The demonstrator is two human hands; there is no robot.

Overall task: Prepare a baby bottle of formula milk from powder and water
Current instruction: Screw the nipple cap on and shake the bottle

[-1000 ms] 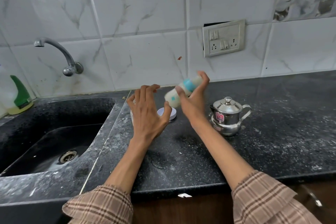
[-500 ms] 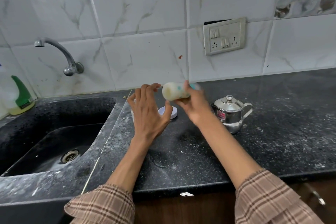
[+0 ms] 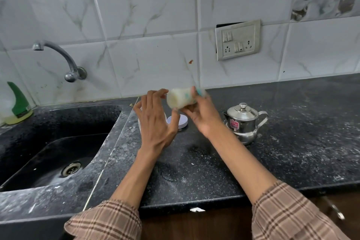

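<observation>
Black speckled stone makes up the countertop [image 3: 214, 171], dusted with white powder, and it runs under a wall of white marbled tiles; a black sink [image 3: 58, 142] is sunk into its left end. Above the middle of the countertop, near the back edge, the person holds a small baby bottle of pale milky liquid with a turquoise part [image 3: 182, 99], tipped almost flat with its base toward the camera. The right hand [image 3: 202, 117] is closed around the bottle, with the fingers over its far end and the thumb under the body. The left hand [image 3: 155, 121] is half open, its fingers spread and curved, and its fingertips are just beside the base; whether they touch it cannot be told, because the bottle is blurred. Judging from the blur and the tilt, the step in hand seems to be shaking the bottle to mix powder and water. To do this well, the cap should be tight, the grip firm around the far end, and the free hand ready near the base to catch a slip; shaking should go on until no lumps are seen. A round pale lilac lid [image 3: 182, 121] lies on the countertop under the hands, and a small steel kettle with a lid [image 3: 242, 122] stands just to the right of the right wrist.
</observation>
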